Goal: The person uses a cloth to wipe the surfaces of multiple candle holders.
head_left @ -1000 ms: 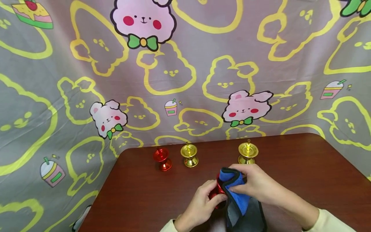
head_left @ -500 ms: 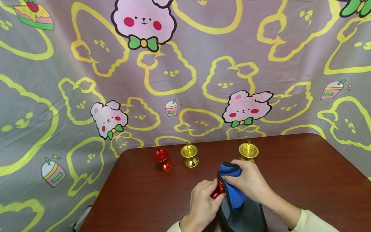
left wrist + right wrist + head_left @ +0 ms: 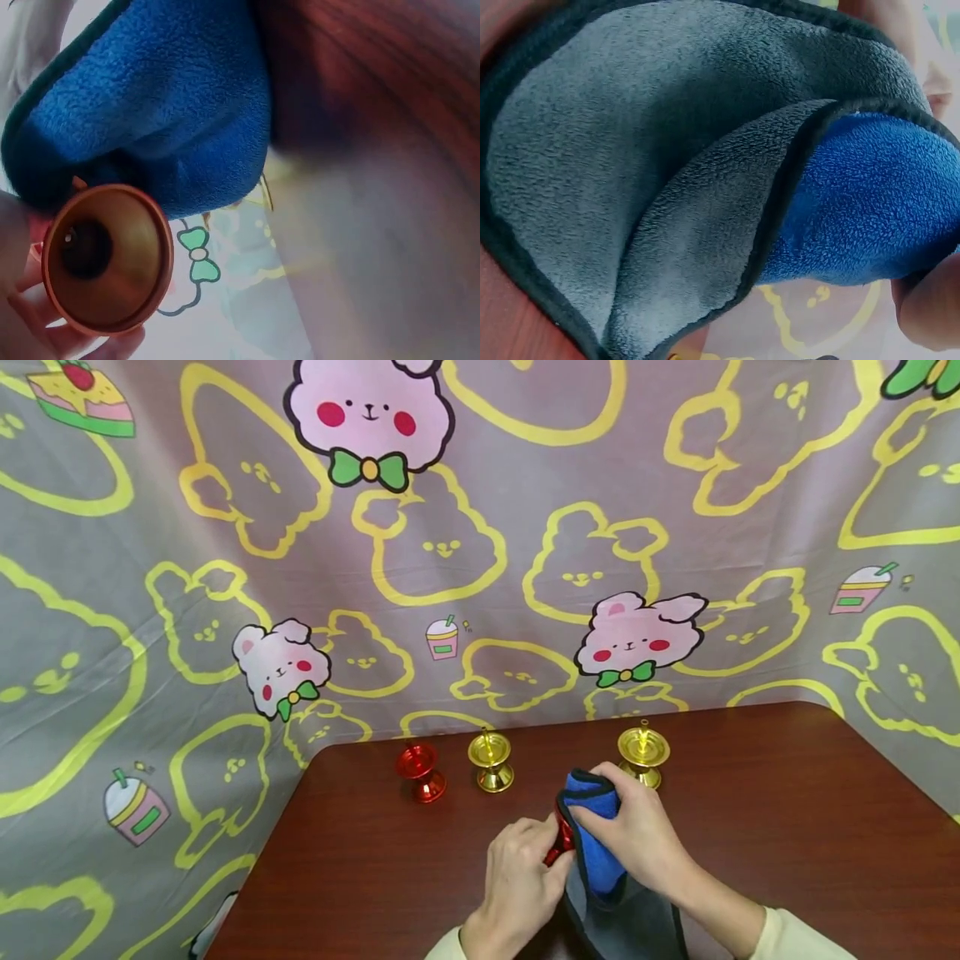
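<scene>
My left hand [image 3: 517,872] holds a small red metal oil lamp [image 3: 562,842] near the table's front. In the left wrist view the lamp's hollow, round base [image 3: 139,262] faces the camera, so the lamp is tilted. A two-sided cloth [image 3: 600,860], blue on one face and grey on the other with black edging, is pinched by my right hand [image 3: 647,837]. Its folded blue part lies against the lamp and hides most of the lamp's dish. The grey side [image 3: 570,165] fills much of the right wrist view and drapes down.
Toward the back of the brown table [image 3: 360,877] stand another red oil lamp [image 3: 423,777] and a gold one [image 3: 491,764], close together. A second gold oil lamp [image 3: 642,750] stands farther right, just behind my right hand. A cartoon-printed curtain [image 3: 510,560] hangs behind and at the sides.
My right hand has shifted left and slightly up with the cloth, which now covers more of the red lamp. The left hand has turned a little with the lamp. The standing lamps stay put.
</scene>
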A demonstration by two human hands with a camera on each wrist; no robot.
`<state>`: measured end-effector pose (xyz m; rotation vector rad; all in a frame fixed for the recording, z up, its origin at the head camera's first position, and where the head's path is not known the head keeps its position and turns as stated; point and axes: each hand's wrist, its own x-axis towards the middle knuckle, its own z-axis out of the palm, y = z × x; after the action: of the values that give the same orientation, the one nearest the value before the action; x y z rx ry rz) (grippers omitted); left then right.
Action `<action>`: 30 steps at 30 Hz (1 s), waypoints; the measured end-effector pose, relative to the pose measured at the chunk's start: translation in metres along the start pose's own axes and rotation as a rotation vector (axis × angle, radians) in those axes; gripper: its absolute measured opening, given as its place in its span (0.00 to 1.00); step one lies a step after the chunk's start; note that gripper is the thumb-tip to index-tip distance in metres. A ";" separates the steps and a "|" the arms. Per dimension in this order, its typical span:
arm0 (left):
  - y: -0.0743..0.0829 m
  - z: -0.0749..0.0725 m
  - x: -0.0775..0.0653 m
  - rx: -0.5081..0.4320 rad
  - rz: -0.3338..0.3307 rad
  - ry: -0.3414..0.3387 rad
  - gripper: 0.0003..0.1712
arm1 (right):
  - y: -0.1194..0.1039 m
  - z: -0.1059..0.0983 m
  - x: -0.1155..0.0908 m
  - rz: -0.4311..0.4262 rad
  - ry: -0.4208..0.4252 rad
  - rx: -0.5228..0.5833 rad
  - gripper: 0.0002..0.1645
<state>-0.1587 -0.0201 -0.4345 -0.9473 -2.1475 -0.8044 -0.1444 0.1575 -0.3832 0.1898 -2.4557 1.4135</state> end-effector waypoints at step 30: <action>-0.025 -0.013 -0.008 -1.442 -0.227 -0.666 0.26 | 0.026 -0.039 0.020 -0.276 -0.913 0.590 0.18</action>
<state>-0.1699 -0.0463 -0.4387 -1.8176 -1.9548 -2.5866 -0.1630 0.2049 -0.3798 1.5259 -2.3198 2.1931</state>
